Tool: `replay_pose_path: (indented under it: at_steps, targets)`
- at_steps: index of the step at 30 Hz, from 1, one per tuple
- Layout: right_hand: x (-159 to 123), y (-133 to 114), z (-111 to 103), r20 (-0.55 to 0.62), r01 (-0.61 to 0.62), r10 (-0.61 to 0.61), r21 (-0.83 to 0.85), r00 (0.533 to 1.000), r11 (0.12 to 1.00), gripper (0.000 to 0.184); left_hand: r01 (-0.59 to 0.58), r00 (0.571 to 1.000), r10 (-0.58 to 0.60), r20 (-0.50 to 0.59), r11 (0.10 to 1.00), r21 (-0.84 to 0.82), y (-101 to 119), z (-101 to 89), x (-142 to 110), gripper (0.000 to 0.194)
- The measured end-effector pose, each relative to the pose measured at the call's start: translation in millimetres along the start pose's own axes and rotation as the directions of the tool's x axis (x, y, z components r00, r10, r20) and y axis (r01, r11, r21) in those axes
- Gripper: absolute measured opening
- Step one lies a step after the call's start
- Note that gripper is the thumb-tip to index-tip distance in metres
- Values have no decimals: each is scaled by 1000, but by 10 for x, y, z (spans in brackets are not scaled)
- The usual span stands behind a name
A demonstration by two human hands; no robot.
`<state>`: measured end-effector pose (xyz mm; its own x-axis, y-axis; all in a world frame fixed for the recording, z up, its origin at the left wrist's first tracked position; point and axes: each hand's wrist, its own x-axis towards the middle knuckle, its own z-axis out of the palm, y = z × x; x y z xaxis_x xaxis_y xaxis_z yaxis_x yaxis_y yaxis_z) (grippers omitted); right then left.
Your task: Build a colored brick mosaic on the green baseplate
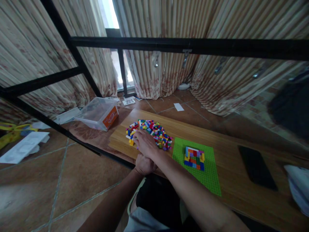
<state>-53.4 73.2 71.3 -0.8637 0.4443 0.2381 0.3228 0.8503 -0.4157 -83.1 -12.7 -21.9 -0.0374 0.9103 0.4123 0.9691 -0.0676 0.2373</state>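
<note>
A spread-out pile of small colourful toy bricks (164, 132) lies on the wooden table (229, 154). At the pile's near left edge is my right hand (146, 143), its fingers bent down and drawn together among the bricks; whatever is between the fingertips is hidden. My left hand (145, 165) is closed by the table's front edge, just under my right wrist, and its contents cannot be seen. Close to the left of my right fingers sits a yellow brick (131, 142). On a green baseplate (210, 180), right of the pile, stands a low square multicoloured brick build (194, 158).
A clear plastic box (96, 111) with an orange label stands beyond the table's left end. A dark phone-like slab (257, 167) and a whitish bag (299, 185) lie at the right. Black metal bars (169, 45) cross before the curtains.
</note>
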Motion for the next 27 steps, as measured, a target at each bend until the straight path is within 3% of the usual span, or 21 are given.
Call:
replay_pose_path:
  at_steps: [2,4,6,8,11,14,15,17,20,23,27]
  targets:
    - [-149,75,-137,-164,-94,127,194,978,976,12,-37,999,38,-20,999,14,29,-46,36,26]
    - [-405,174,-270,-281,-187,310,390,908,902,12,-75,997,75,-28,997,6,53,-88,66,21]
    - [-757,305,-386,-312,-247,469,548,827,799,16,-89,996,89,-24,996,1,70,-121,88,17]
    - [-1163,467,-487,-314,-286,580,638,751,715,20,-88,996,89,-19,996,11,79,-139,98,15]
    - [-1756,721,-627,-287,-404,758,707,585,580,32,-79,997,79,-23,997,19,84,-147,100,16]
    - [-2183,920,-731,-247,-552,869,689,429,469,41,-73,997,73,-24,997,19,87,-150,105,16]
    - [-2271,967,-748,-229,-578,885,686,405,442,43,-71,997,71,-21,997,22,90,-153,107,16]
    - [-2364,1029,-750,-215,-598,900,685,380,416,45,-65,998,66,-12,998,27,96,-162,114,15]
    - [-2347,1060,-704,-236,-628,884,631,403,455,44,-56,998,56,-5,998,29,106,-173,120,15]
    - [-2253,1046,-664,-318,-723,850,448,421,526,39,-49,999,49,-5,998,26,112,-177,122,15]
    - [-2154,1005,-665,-400,-821,815,216,420,529,34,-50,999,51,-13,998,22,111,-176,121,16]
